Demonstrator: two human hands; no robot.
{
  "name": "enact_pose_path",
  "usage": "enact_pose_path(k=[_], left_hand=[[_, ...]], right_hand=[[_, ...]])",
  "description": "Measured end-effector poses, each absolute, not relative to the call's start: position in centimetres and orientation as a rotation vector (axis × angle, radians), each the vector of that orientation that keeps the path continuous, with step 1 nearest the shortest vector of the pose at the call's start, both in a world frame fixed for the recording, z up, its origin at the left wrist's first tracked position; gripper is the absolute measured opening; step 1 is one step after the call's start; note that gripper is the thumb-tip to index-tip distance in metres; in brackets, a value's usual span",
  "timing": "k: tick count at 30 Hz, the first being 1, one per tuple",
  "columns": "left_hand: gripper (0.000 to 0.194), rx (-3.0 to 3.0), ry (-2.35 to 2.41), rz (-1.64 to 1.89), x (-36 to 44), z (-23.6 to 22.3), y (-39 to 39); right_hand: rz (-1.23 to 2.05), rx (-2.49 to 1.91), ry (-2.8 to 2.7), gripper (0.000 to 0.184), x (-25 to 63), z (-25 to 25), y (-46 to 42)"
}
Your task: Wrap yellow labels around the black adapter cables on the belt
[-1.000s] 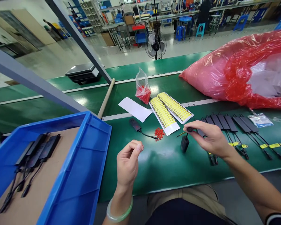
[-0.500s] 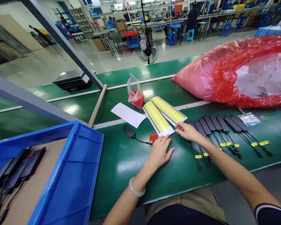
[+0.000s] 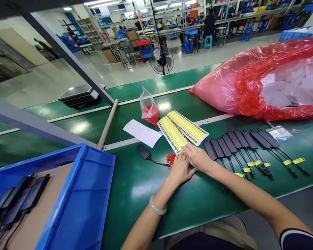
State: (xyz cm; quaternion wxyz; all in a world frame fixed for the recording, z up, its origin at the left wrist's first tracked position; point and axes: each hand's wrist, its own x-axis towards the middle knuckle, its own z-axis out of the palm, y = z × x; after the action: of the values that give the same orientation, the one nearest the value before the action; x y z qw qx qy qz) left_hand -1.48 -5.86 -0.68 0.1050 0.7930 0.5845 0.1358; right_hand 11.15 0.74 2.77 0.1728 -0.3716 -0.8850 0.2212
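Note:
My left hand [image 3: 180, 168] lies flat with fingers stretched out over the lower end of a sheet of yellow labels [image 3: 173, 133]. Overlapping it from the right, my right hand [image 3: 198, 158] has its fingertips closed at the sheet's bottom labels; the exact grip is partly hidden. A second label sheet [image 3: 191, 126] lies alongside. Small red rings [image 3: 170, 158] are heaped by my left fingertips. Left of them rests a black adapter box [image 3: 143, 151], its cable end reaching the rings. To the right, several black adapters [image 3: 234, 140] lie in a row, many with yellow cable tags [image 3: 299, 160].
A blue bin [image 3: 90, 194] with black adapters stands at the left. Behind the sheets are white paper [image 3: 142, 133] and a clear bag of red pieces [image 3: 150, 113]. A big red plastic bag [image 3: 221, 83] fills the back right. A grey post [image 3: 70, 57] slants across the left.
My right hand has moved left and down from the right-hand sheet's edge to the bottom of the left one, beside my left hand. My left hand stays nearly in place.

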Motion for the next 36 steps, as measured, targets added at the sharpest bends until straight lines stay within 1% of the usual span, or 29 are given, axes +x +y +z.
enact_pose_path(k=[3,5,6,8,9,11,13,16,24,26,28,31,33,36], left_hand=[[0.047,2.325,1.803,0.365,-4.8,0.8,-6.3],[0.043,2.274,1.948,0.332,-8.6,1.8,-6.6],[0.045,2.232,2.040,0.312,-10.7,2.1,-6.7],[0.051,2.154,2.178,0.266,-14.7,2.4,-6.6],[0.052,2.130,2.200,0.236,-16.5,2.3,-6.5],[0.053,2.111,2.174,0.193,-19.1,1.8,-6.1],[0.050,2.108,2.108,0.193,-20.6,1.4,-5.8],[0.044,2.082,2.014,0.286,-21.7,1.1,-6.2],[0.043,1.722,1.779,0.791,-21.2,2.6,-11.6],[0.045,1.607,1.660,0.894,-19.8,3.0,-13.0],[0.046,1.505,1.518,0.979,-17.8,3.2,-14.2],[0.044,1.167,1.152,1.156,-14.1,3.3,-15.5],[0.043,0.978,0.962,1.211,-11.7,3.1,-16.0],[0.043,0.886,0.865,1.223,-8.9,2.6,-16.6]], right_hand=[[0.576,-1.005,-2.437,0.028,13.4,4.4,-1.3],[0.596,-1.054,-2.252,0.026,15.1,5.2,-1.5],[0.683,-1.085,-2.121,0.022,15.8,5.5,-1.4],[1.002,-1.124,-1.814,0.014,16.6,5.7,-1.0],[1.189,-1.121,-1.667,0.014,16.7,5.7,-0.8],[1.465,-1.087,-1.470,0.021,16.3,5.6,-0.8],[1.572,-1.039,-1.391,0.027,15.5,5.6,-1.2],[1.625,-0.998,-1.338,0.029,14.4,5.6,-1.9],[1.770,-0.966,-1.124,0.035,12.4,5.4,-2.1],[1.811,-0.944,-1.092,0.044,11.6,5.4,-2.4],[1.887,-0.889,-1.079,0.057,10.5,5.5,-3.1],[2.038,-0.729,-1.107,0.072,8.7,5.7,-4.7],[2.125,-0.627,-1.139,0.073,7.7,6.1,-5.9],[2.195,-0.598,-1.159,0.070,7.0,6.9,-7.2]])
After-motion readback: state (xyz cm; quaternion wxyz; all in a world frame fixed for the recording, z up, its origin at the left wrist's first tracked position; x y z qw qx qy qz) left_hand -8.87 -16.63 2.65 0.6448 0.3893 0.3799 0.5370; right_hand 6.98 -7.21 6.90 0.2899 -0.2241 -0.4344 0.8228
